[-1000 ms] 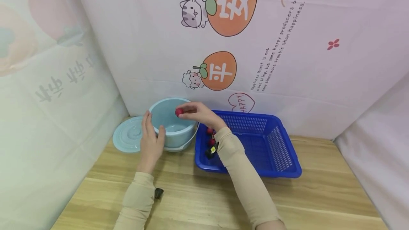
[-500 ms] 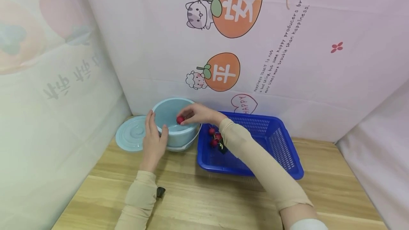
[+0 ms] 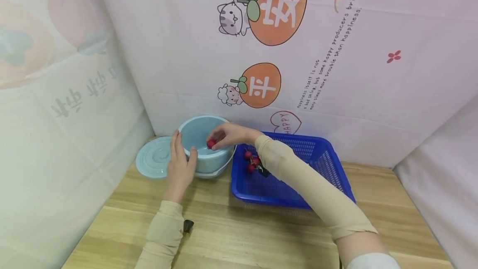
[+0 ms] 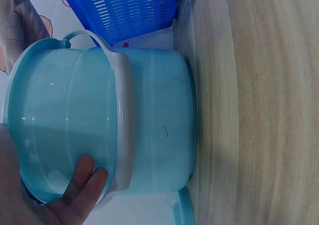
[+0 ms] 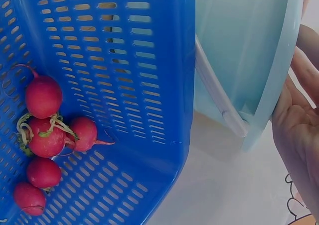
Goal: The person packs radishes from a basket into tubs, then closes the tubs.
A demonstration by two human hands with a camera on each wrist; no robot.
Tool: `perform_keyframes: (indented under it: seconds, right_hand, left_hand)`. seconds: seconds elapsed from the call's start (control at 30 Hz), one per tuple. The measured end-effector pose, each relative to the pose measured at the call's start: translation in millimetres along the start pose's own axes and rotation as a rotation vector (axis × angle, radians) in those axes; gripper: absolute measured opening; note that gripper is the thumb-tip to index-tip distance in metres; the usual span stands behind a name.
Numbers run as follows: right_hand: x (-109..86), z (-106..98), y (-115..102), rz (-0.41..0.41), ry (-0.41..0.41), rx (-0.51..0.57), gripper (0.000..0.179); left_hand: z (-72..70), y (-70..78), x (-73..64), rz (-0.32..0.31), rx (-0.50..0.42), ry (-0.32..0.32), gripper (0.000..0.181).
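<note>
In the head view, a light-blue bucket (image 3: 210,163) with a pale handle stands at the back left of the table. My left hand (image 3: 180,169) rests against its near left side, fingers fairly straight and thumb by the rim. The left wrist view shows fingertips on the bucket wall (image 4: 159,120). Over the bucket's mouth, my right hand (image 3: 231,134) pinches a red radish (image 3: 211,143) below rim level. Several more radishes (image 5: 44,96) with trimmed green stems lie in the blue basket (image 5: 164,175). The right wrist view does not show the held radish.
A light-blue lid (image 3: 153,157) lies left of the bucket, close to the side curtain. The blue basket stands immediately right of the bucket, under my right forearm. A printed cloth backdrop (image 3: 336,74) rises behind the wooden table (image 3: 239,235).
My right hand has lowered the radish farther into the bucket, and its forearm has swung to the right. My left hand stays at the bucket. The head view has shifted slightly.
</note>
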State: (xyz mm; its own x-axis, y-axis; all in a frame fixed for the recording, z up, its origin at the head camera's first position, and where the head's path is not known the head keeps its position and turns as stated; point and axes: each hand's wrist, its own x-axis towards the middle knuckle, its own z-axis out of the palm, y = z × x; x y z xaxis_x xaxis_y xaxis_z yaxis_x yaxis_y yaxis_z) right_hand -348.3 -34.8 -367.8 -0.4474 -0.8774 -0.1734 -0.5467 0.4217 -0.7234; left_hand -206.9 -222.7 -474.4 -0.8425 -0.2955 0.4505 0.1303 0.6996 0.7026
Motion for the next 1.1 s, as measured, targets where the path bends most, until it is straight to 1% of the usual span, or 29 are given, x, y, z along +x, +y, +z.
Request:
perform_keyframes:
  seconds: [0.27, 0.33, 0.4, 0.53, 0.6, 0.7, 0.87, 1.1]
  right_hand:
    - [-0.1, -0.2, 0.6, -0.005, 0.001, -0.039, 0.035]
    - [-0.5, 0.3, 1.3, -0.002, -0.004, -0.040, 0.038]
    - [-0.4, 0.7, 1.4, -0.003, -0.020, -0.029, 0.048]
    - [-1.7, 1.1, -2.8, 0.004, -0.053, -0.007, 0.073]
    - [-2.6, 1.3, -4.6, 0.009, -0.065, -0.006, 0.080]
    - [-3.6, 1.9, -5.7, 0.014, -0.077, 0.004, 0.081]
    - [-4.4, 1.8, -4.8, 0.006, -0.099, 0.037, 0.077]
    - [-3.4, 0.4, -4.5, -0.007, -0.096, 0.054, 0.077]
  left_hand:
    - [1.1, -0.4, 0.5, -0.007, -0.006, -0.007, 0.070]
    - [1.2, -0.3, 0.5, -0.006, -0.007, -0.011, 0.071]
    - [0.9, -0.1, 0.4, -0.007, -0.007, -0.013, 0.071]
    - [0.0, -0.4, 0.7, 0.001, -0.003, -0.009, 0.071]
    - [-0.2, -0.7, 0.8, 0.002, -0.004, -0.010, 0.071]
    - [0.1, -1.4, 0.6, -0.002, -0.001, -0.017, 0.072]
    - [0.8, -2.1, -0.2, -0.013, -0.001, -0.026, 0.072]
    - [0.3, -2.5, 1.1, -0.006, -0.001, -0.018, 0.072]
